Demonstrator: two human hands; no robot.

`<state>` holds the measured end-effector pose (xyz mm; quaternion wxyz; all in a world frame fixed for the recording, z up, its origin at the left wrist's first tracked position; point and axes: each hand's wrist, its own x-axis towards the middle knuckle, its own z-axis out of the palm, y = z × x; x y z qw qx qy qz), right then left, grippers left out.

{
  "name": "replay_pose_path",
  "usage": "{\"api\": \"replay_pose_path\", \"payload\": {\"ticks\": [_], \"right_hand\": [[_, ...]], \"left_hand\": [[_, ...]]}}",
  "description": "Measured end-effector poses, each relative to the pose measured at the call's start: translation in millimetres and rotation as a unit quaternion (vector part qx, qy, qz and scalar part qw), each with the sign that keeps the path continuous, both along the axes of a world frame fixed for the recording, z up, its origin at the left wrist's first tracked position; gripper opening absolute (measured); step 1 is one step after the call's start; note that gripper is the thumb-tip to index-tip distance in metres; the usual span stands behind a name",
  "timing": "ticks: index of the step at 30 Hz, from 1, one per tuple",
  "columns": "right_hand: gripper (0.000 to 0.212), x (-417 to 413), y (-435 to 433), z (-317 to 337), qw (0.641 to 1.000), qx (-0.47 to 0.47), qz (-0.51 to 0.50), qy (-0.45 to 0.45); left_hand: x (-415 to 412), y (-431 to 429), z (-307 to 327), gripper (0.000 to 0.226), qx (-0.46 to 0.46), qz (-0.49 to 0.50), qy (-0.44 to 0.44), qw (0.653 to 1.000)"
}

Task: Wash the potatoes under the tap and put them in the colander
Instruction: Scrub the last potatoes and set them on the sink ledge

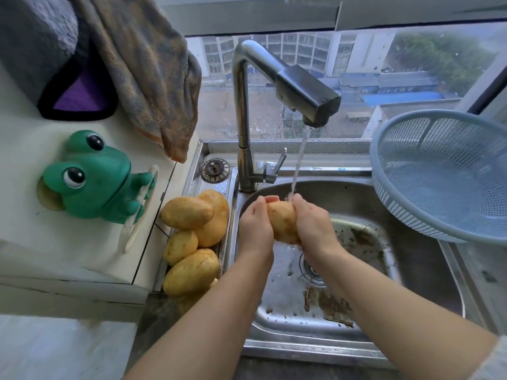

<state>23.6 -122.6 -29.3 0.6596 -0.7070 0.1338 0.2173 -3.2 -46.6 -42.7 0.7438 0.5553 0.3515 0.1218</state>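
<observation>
Two bare forearms enter from the bottom edge; the right one is cut off at the lower right corner, where a strip of pale sleeve shows.

The sink (406,242) is one steel basin. Brown soil and specks lie on its floor. The drain (311,267) is partly covered by the right wrist.

Above the basin, the left hand (253,224) and the right hand (312,223) grip one potato (282,223) between them, fingers curled round it from either side. Only a middle strip of the potato shows: tan-yellow skin, wet, with small dark flecks. Its flanks and underside are hidden by the palms.

One stream of water (300,160) lands on the upper end of the potato, at the right hand's fingers.

On the sink's left ledge, beside the left wrist, lies a pile (192,242) of four potatoes: yellow, dull, lightly soiled. A sliver of what may be a fifth shows under the lowest one, behind the left forearm; the count cannot be confirmed.

One green frog (93,176) figure is on the white surface left of the pile.

One pale blue colander (406,149) sits tilted at the sink's right; its right side is cut off by the frame.

One tap (241,105) stands behind the basin. One towel (148,78) hangs at upper left, its top out of frame.
</observation>
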Motion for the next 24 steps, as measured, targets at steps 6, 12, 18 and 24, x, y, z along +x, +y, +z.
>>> {"api": "replay_pose_path", "payload": {"ticks": [6,12,18,24], "right_hand": [[0.038,-5,-8,-6,0.997,-0.028,-0.067,-0.011],[0.031,5,-22,-1,0.987,0.024,-0.067,0.144],[0.039,-3,-7,-1,0.999,-0.041,0.011,-0.023],[0.038,5,-7,-8,0.999,-0.037,-0.04,0.003]], "left_hand": [[0,-21,3,0.011,-0.035,-0.026,0.012,0.999],[-17,-5,-7,0.04,-0.053,-0.228,-0.044,0.971],[-1,-3,-4,0.011,-0.101,-0.063,0.001,0.993],[1,-8,-1,0.011,-0.019,-0.088,0.02,0.996]]}}
